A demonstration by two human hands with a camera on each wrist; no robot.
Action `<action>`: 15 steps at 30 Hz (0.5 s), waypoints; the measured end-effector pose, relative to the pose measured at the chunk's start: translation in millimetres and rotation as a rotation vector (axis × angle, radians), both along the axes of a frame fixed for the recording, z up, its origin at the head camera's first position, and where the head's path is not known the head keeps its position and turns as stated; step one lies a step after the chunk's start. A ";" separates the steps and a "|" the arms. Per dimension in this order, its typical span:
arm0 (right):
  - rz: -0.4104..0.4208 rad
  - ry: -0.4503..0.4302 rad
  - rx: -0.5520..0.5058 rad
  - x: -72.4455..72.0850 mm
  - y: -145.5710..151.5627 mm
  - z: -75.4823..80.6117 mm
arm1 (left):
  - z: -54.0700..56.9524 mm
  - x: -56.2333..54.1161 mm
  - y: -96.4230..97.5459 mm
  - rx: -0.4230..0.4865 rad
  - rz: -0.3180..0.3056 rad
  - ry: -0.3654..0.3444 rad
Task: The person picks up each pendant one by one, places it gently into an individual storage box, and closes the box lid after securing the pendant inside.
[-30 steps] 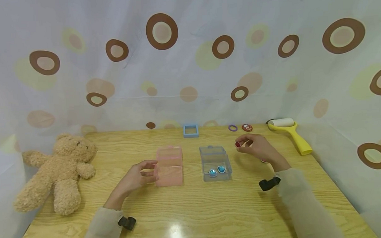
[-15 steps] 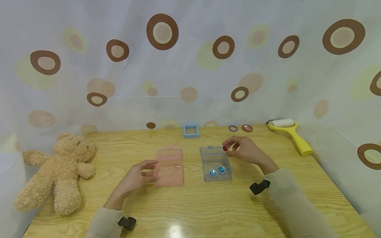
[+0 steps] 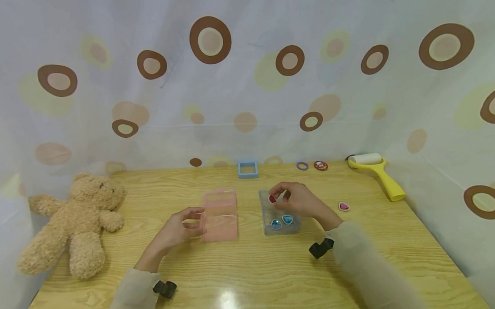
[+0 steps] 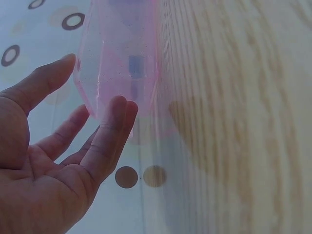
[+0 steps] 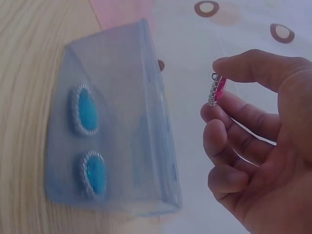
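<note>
My right hand pinches a red gem pendant with a silver beaded rim and a small loop, between thumb and fingertips. It is held above the far part of a translucent blue-grey box, whose lid is open. Two blue gem pendants with silver rims lie inside that box. At the left, my left hand has its fingers loosely bent at the near left side of an opened translucent pink box. In the left wrist view the thumb and fingertips are at the pink box's edge.
A pink gem pendant lies on the wooden table at the right. Along the back are a blue square frame, a purple ring, a red round badge and a yellow-handled lint roller. A teddy bear lies left.
My right hand has moved left with the red gem pendant, from beside the blue-grey box to above it. The pink gem pendant on the table is now uncovered. My left hand stays put.
</note>
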State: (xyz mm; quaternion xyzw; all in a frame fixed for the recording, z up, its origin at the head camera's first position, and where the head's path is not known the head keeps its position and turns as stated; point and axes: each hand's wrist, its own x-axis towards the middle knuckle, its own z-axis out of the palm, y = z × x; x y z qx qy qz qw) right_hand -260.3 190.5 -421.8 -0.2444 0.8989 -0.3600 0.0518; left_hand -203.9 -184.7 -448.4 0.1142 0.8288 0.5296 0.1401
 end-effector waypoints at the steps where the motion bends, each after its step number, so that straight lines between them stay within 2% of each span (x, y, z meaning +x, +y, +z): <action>1: 0.004 0.000 0.001 0.9 -3.4 0.2 | -0.1 -0.1 0.0 -0.001 0.001 0.000; 10: 0.056 -0.025 -0.018 7.0 -29.0 1.1 | -1.5 -0.5 -0.7 0.000 0.001 0.002; 15: 0.088 -0.011 -0.002 6.8 -41.9 -1.3 | -2.1 -0.8 -1.1 0.013 -0.003 -0.001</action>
